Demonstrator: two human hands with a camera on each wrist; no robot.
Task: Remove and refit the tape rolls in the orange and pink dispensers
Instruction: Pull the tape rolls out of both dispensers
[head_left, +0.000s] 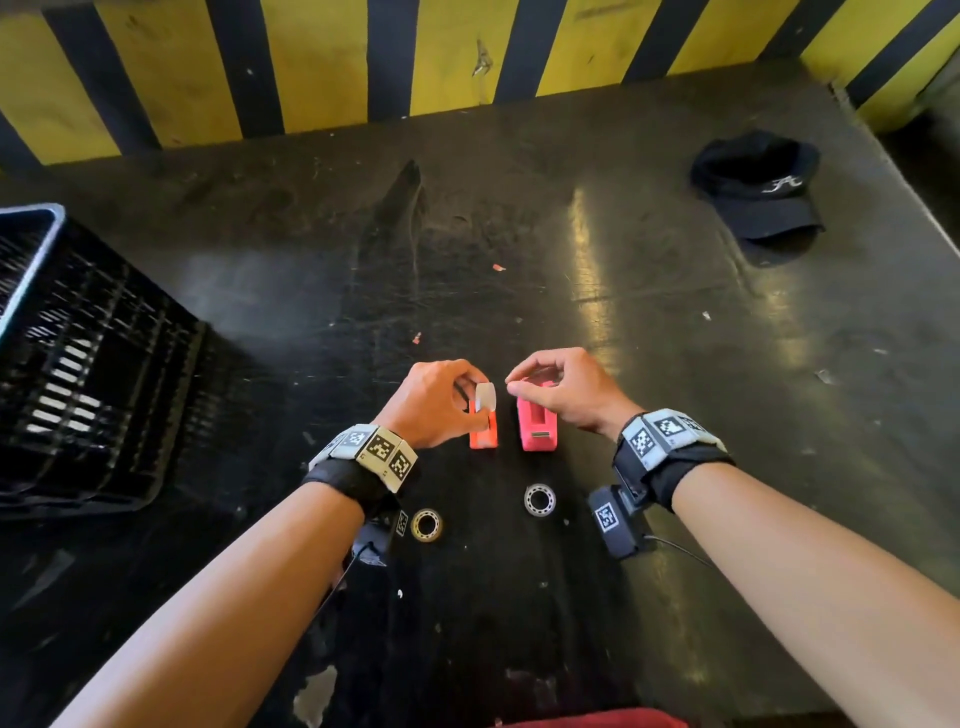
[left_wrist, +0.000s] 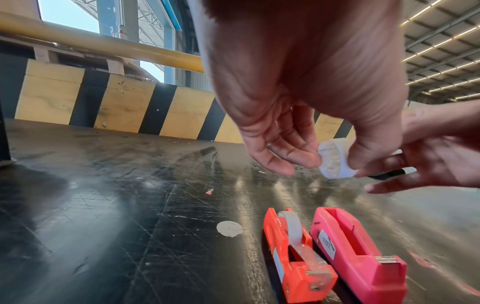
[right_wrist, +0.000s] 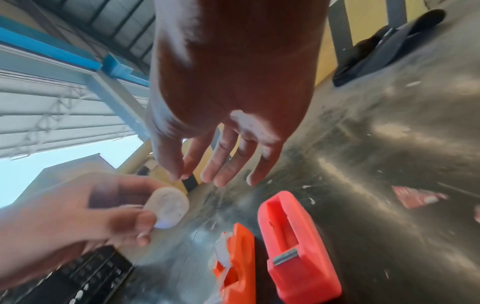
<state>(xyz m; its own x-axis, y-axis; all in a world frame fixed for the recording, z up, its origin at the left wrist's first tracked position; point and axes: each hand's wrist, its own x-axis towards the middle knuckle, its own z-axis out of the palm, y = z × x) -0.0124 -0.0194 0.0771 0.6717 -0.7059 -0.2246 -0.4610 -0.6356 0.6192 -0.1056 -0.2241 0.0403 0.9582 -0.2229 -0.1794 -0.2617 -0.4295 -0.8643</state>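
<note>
The orange dispenser (head_left: 484, 435) and the pink dispenser (head_left: 537, 428) stand side by side on the black table (head_left: 649, 338). My left hand (head_left: 470, 391) pinches a small white spool (left_wrist: 335, 160) just above the orange one. A grey strip of tape (left_wrist: 294, 230) lies along the orange dispenser's slot. The pink dispenser's slot (left_wrist: 355, 240) holds nothing. My right hand (head_left: 511, 385) hovers over the pink dispenser beside the spool, fingers loosely extended (right_wrist: 223, 164), thumb and forefinger tips close together with nothing seen between them. Two tape rolls, one yellowish (head_left: 426, 525) and one clear (head_left: 539, 500), lie flat nearer to me.
A black plastic crate (head_left: 78, 364) stands at the left of the table. A black cap (head_left: 758, 192) lies at the far right. A yellow-and-black striped barrier (head_left: 311, 67) closes the far edge. Small red scraps (head_left: 498, 267) lie beyond the dispensers.
</note>
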